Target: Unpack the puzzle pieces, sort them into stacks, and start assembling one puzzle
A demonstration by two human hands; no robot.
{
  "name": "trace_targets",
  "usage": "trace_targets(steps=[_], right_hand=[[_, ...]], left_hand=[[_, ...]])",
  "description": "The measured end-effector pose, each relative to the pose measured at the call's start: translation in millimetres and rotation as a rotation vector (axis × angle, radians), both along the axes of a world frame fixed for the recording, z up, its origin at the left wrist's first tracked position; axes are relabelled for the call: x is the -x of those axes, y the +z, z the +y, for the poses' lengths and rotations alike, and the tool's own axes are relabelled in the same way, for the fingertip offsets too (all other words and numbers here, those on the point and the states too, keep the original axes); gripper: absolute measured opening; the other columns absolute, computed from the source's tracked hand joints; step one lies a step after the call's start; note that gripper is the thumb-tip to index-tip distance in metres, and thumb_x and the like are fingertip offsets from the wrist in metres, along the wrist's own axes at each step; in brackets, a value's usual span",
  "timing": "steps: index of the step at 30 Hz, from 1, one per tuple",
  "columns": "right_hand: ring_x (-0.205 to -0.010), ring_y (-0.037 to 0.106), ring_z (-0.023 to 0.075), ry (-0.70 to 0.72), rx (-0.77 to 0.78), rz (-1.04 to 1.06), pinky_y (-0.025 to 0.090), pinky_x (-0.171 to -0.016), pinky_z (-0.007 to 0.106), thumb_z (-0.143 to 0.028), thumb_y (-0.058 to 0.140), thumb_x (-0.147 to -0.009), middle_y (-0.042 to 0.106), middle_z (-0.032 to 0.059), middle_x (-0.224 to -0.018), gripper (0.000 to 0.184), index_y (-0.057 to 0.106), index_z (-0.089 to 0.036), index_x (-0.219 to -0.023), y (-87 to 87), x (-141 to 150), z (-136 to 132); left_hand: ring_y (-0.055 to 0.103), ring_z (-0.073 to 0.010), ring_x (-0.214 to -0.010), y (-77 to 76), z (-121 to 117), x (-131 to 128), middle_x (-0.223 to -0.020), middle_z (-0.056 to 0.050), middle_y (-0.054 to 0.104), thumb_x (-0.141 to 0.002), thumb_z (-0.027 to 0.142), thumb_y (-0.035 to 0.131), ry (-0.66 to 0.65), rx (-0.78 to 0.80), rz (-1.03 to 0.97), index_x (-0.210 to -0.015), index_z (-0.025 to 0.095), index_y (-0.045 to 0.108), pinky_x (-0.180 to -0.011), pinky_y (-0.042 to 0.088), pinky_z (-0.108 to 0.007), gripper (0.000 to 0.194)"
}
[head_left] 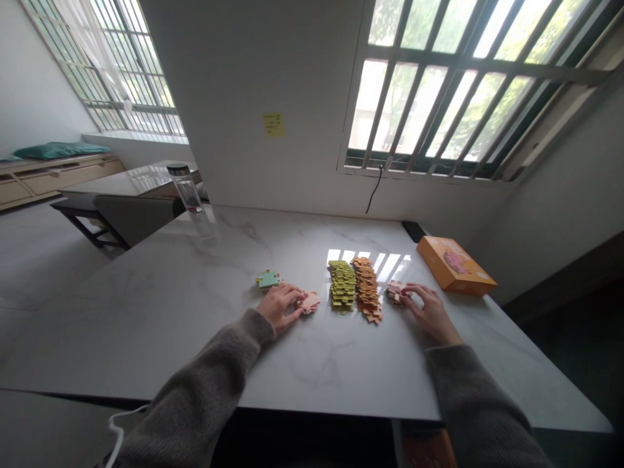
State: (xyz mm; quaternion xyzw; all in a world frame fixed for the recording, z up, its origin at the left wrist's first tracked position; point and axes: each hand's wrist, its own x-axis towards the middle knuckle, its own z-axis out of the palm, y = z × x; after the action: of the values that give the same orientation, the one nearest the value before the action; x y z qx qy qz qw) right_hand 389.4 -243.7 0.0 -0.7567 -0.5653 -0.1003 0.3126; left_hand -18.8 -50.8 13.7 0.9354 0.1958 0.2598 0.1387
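Observation:
Between thumb and fingers, my left hand [281, 305] grips a pink puzzle piece [309, 302] low over the table. Just behind that hand lies a green puzzle piece [268, 279]. On the right, my right hand [431, 311] pinches at a small pile of pink puzzle pieces [396, 292], its fingertips on the pile's right side. Two overlapping rows stand between my hands: yellow-green puzzle pieces [342, 286] and, beside them, orange puzzle pieces [366, 286]. The front end of the orange row fans out toward me.
An orange puzzle box [455, 265] sits at the right edge of the white marble-patterned table [312, 370], with a black phone [413, 231] behind it. A clear bottle [186, 190] stands at the far left corner. A white cable [116, 432] hangs near my left sleeve.

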Motion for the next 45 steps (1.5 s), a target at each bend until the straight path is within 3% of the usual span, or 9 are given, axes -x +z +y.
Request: trace_targets(steps=[3,6,11,15,19,27,35,39,45], right_hand=[[-0.115,0.052,0.0335,-0.097,0.004,-0.079,0.038,-0.092,0.047,-0.046,0.056,-0.09,0.06,0.0096,-0.133,0.029,0.072,-0.026,-0.105,5.1,19,3],[-0.116,0.05,0.0325,-0.096,-0.074,-0.145,0.036,-0.093,0.047,-0.039,0.054,-0.093,0.059,0.0105,-0.132,0.026,0.07,-0.026,-0.11,13.7,52,10],[-0.114,0.051,0.029,0.182,-0.141,-0.158,0.036,-0.097,0.045,-0.025,0.053,-0.095,0.062,0.0095,-0.121,0.021,0.066,-0.024,-0.112,27.5,120,32],[-0.111,0.052,0.0265,0.426,-0.056,-0.105,0.038,-0.095,0.043,-0.017,0.053,-0.094,0.064,0.0084,-0.114,0.02,0.064,-0.024,-0.11,35.5,171,51],[-0.111,0.052,0.0253,0.55,0.061,-0.139,0.036,-0.098,0.042,-0.02,0.056,-0.096,0.064,0.0075,-0.114,0.018,0.062,-0.025,-0.112,36.5,205,69],[-0.11,0.051,0.0233,0.604,0.187,-0.143,0.037,-0.092,0.037,-0.025,0.06,-0.097,0.062,0.0065,-0.117,0.008,0.058,-0.025,-0.104,32.2,212,88],[-0.107,0.054,0.0253,0.618,0.143,-0.057,0.039,-0.09,0.039,-0.025,0.065,-0.093,0.064,0.0083,-0.113,0.022,0.057,-0.024,-0.114,34.0,209,84],[-0.099,0.058,0.0221,0.61,0.03,0.211,0.042,-0.09,0.039,-0.022,0.061,-0.093,0.063,0.0074,-0.108,0.028,0.056,-0.023,-0.121,30.6,207,87],[-0.068,0.053,0.0133,0.686,0.032,0.887,0.048,-0.064,0.028,-0.036,0.058,-0.093,0.053,-0.0019,-0.078,0.039,0.058,-0.021,-0.129,34.8,210,88]], left_hand=[[0.06,-0.0263,-0.108,-1.3,1,0,-0.115,-0.008,0.068,-0.084,0.026,0.064,0.001,0.014,0.025,-0.104,0.022,0.066,-0.103,0.044,-0.045,0.02],[0.06,-0.0262,-0.105,-4.9,4,-1,-0.11,-0.007,0.068,-0.086,0.025,0.063,0.0,0.015,-0.001,-0.103,0.022,0.066,-0.102,0.044,-0.047,0.017],[0.059,-0.0256,-0.106,-6.0,7,-1,-0.11,-0.008,0.065,-0.084,0.022,0.065,0.014,0.034,-0.08,-0.105,0.021,0.066,-0.102,0.047,-0.046,0.021],[0.059,-0.0265,-0.112,-4.6,7,1,-0.118,-0.008,0.065,-0.082,0.019,0.066,-0.002,0.053,-0.052,-0.105,0.022,0.067,-0.106,0.043,-0.049,0.023],[0.059,-0.0275,-0.11,-5.1,9,1,-0.114,-0.008,0.066,-0.081,0.02,0.07,-0.02,0.082,-0.03,-0.102,0.021,0.067,-0.103,0.045,-0.049,0.021],[0.058,-0.0253,-0.103,-8.7,8,0,-0.106,-0.006,0.063,-0.077,0.016,0.072,-0.015,0.119,-0.08,-0.098,0.022,0.066,-0.098,0.047,-0.044,0.023],[0.056,-0.0242,-0.103,3.4,-1,-1,-0.106,-0.007,0.058,-0.072,0.008,0.065,-0.093,0.117,-0.206,-0.101,0.021,0.059,-0.096,0.048,-0.041,0.032],[0.059,-0.0228,-0.104,8.4,-6,-1,-0.11,-0.008,0.058,-0.075,0.009,0.067,-0.168,0.156,-0.344,-0.103,0.02,0.057,-0.095,0.05,-0.04,0.032],[0.061,-0.0222,-0.113,11.3,-12,-4,-0.12,-0.01,0.062,-0.089,0.018,0.063,-0.186,0.113,-0.393,-0.113,0.021,0.057,-0.099,0.05,-0.04,0.025]])
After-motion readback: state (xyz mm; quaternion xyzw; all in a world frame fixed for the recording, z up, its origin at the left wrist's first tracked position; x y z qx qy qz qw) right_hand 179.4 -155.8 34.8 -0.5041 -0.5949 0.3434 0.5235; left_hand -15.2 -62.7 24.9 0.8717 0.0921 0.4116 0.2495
